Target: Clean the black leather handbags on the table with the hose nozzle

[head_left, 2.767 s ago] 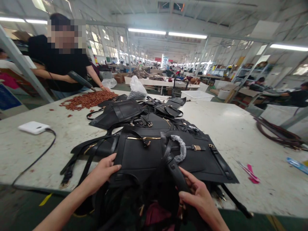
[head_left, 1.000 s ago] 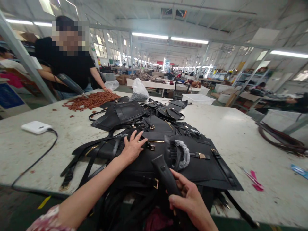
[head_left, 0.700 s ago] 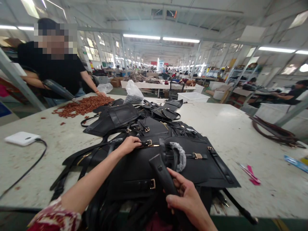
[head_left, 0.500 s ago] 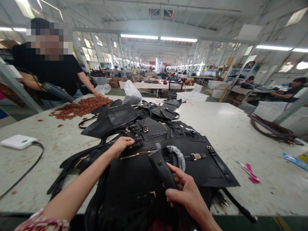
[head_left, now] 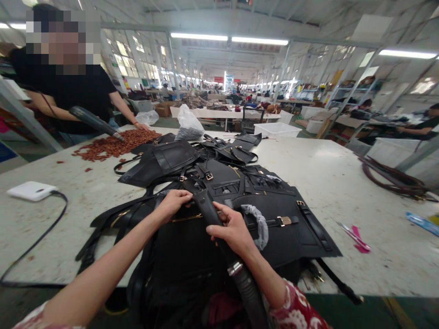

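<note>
The flat black leather bag lies at the near edge of the white worktable. The black hose-fed handheld tool has moved forward to its gold zipper. Now the right hand grips the tool, and the left hand is curled tight on the bag top beside the nozzle.

Bright, even light comes from ceiling tubes, which glare to white, and from windows at far left. Shadows on the pale bench are soft and faint. The black bags lose detail. Wide-angle distortion bends the edges, and the far hall is hazy.
</note>
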Demonstrator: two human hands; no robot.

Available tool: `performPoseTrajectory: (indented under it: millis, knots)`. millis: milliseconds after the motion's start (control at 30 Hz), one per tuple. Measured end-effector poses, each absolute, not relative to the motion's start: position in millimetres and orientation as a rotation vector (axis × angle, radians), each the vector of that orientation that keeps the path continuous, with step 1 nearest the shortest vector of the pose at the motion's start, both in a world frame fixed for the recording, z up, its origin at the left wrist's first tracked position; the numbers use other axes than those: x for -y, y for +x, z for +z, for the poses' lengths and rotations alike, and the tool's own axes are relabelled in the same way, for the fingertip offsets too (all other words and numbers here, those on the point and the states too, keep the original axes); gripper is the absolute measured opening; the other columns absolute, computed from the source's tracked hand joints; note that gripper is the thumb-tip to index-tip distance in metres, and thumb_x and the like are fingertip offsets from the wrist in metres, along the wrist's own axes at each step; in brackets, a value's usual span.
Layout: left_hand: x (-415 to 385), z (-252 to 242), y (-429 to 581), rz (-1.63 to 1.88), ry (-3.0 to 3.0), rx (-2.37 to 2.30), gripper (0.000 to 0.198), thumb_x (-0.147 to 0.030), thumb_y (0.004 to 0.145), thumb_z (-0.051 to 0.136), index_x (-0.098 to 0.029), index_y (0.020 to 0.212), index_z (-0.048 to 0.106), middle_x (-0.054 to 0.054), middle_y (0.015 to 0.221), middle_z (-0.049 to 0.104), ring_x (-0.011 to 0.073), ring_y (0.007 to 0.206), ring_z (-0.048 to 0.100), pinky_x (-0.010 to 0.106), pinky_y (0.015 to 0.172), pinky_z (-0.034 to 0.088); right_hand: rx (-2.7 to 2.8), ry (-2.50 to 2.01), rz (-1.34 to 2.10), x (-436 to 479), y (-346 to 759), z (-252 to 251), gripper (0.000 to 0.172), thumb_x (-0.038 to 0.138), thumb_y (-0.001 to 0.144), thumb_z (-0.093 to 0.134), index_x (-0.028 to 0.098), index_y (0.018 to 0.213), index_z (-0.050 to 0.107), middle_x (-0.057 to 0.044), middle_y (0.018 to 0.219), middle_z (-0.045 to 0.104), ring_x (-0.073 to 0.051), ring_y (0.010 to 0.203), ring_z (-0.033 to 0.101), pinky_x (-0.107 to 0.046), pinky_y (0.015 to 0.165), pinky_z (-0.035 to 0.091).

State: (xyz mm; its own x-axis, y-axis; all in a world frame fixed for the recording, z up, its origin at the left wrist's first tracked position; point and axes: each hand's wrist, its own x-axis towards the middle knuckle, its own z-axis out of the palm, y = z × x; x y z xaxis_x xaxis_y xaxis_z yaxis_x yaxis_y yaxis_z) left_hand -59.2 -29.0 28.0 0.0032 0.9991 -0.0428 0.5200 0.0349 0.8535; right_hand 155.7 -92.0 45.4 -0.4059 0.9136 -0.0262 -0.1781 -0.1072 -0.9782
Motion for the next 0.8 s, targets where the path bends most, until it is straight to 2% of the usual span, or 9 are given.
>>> performPoseTrajectory:
  millis: [133, 233, 367, 533, 667, 733, 800]
  knots:
    - [27.5, 17.1, -73.5, 0.854, 1.615, -1.791, 0.027, -0.04, 0.064, 0.052, -0.015, 0.063, 0.063, 0.0, 0.05, 0.054, 0.0161, 0.053, 0.05, 0.028, 0.058, 0.038, 1.261, -0.932, 1.542, 92.2, 172.9, 41.9, 0.071, 0.02, 0.061, 0.068, 0.018, 0.126, 0.039, 0.002, 0.069, 0.059, -0.011, 0.049, 0.054, -0.022, 0.043, 0.045]
    - [26.0, 14.7, -72.3, 0.895, 1.682, -1.915, 0.028, -0.037, 0.063, 0.054, -0.016, 0.079, 0.064, 0.002, 0.069, 0.059, 0.0201, 0.07, 0.054, 0.031, 0.07, 0.039, 1.268, -0.966, 1.545, 100.8, 198.9, 38.8, 0.07, 0.02, 0.062, 0.067, 0.021, 0.126, 0.039, 0.001, 0.074, 0.06, -0.011, 0.051, 0.055, -0.023, 0.044, 0.046]
    - [25.6, 18.1, -47.6, 0.79, 1.941, -1.745, 0.048, -0.043, 0.063, 0.057, -0.022, 0.106, 0.056, 0.003, 0.101, 0.055, 0.0208, 0.094, 0.05, 0.029, 0.084, 0.036, 1.266, -0.989, 1.639, 118.9, 224.2, 32.6, 0.068, 0.016, 0.063, 0.067, 0.019, 0.125, 0.039, 0.0, 0.077, 0.062, -0.011, 0.053, 0.055, -0.022, 0.046, 0.046]
    - [25.7, 15.0, -19.8, 0.333, 2.296, -1.678, 0.074, -0.046, 0.047, 0.07, -0.025, 0.115, 0.048, 0.006, 0.107, 0.048, 0.0265, 0.1, 0.047, 0.033, 0.082, 0.039, 1.199, -1.011, 1.677, 140.2, 234.8, 29.1, 0.067, 0.012, 0.061, 0.067, 0.018, 0.122, 0.042, 0.0, 0.079, 0.062, -0.01, 0.054, 0.055, -0.021, 0.047, 0.045]
    - [27.5, 14.3, -15.3, 0.285, 2.336, -1.818, 0.069, -0.043, 0.049, 0.07, -0.025, 0.112, 0.049, 0.009, 0.111, 0.044, 0.0289, 0.102, 0.044, 0.038, 0.08, 0.038, 1.127, -0.983, 1.62, 153.3, 251.5, 35.7, 0.067, 0.013, 0.061, 0.068, 0.018, 0.122, 0.042, -0.001, 0.082, 0.062, -0.011, 0.056, 0.055, -0.022, 0.049, 0.046]
    - [31.2, 17.2, -11.4, 0.294, 2.413, -1.865, 0.055, -0.04, 0.054, 0.068, -0.028, 0.105, 0.053, 0.009, 0.117, 0.042, 0.0318, 0.108, 0.038, 0.044, 0.083, 0.033, 1.092, -1.002, 1.576, 157.1, 264.1, 39.4, 0.067, 0.015, 0.063, 0.068, 0.018, 0.124, 0.04, -0.003, 0.083, 0.063, -0.012, 0.056, 0.055, -0.024, 0.049, 0.046]
    - [35.7, 20.8, -3.4, 0.301, 2.516, -1.763, 0.041, -0.04, 0.06, 0.063, -0.028, 0.099, 0.056, 0.008, 0.114, 0.046, 0.0307, 0.109, 0.037, 0.046, 0.084, 0.028, 1.066, -1.039, 1.533, 158.2, 275.4, 40.9, 0.066, 0.017, 0.065, 0.067, 0.017, 0.125, 0.039, -0.003, 0.08, 0.063, -0.013, 0.055, 0.055, -0.025, 0.048, 0.046]
